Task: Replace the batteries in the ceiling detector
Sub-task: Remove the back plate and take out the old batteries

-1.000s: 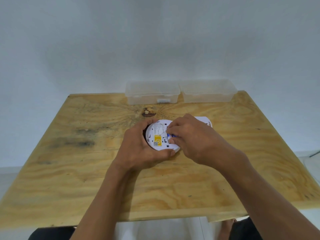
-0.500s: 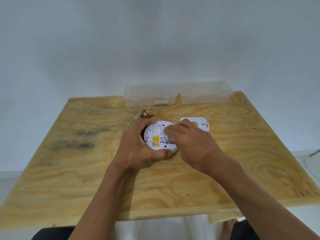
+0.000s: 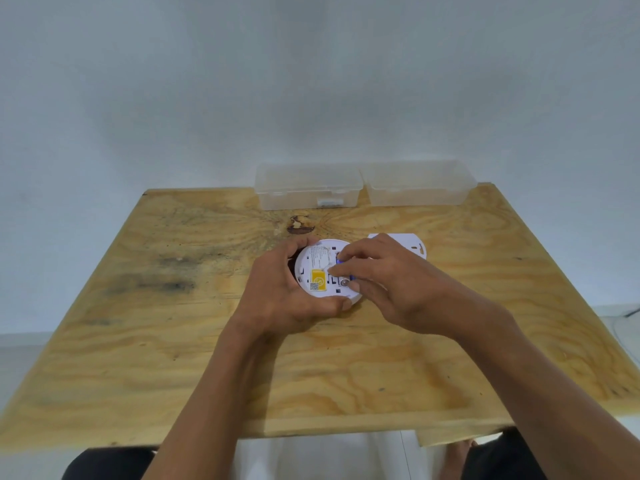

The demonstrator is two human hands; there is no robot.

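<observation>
A round white ceiling detector [image 3: 320,268] lies back side up near the middle of the wooden table [image 3: 173,341], showing a yellow label. My left hand [image 3: 287,296] wraps around its left and front rim and holds it. My right hand [image 3: 388,282] covers its right half, with fingertips pinching a blue battery [image 3: 346,280] whose metal end shows at the battery slot. The detector's white mounting plate [image 3: 412,242] lies flat just behind my right hand, partly hidden.
Two clear plastic lidded boxes stand at the table's far edge against the white wall, the left box [image 3: 308,185] and the right box [image 3: 419,181]. A dark knot [image 3: 299,225] marks the wood behind the detector.
My right fingers shifted on the detector's right half, and a blue battery with its metal end now shows under them. My left hand kept its hold on the detector.
</observation>
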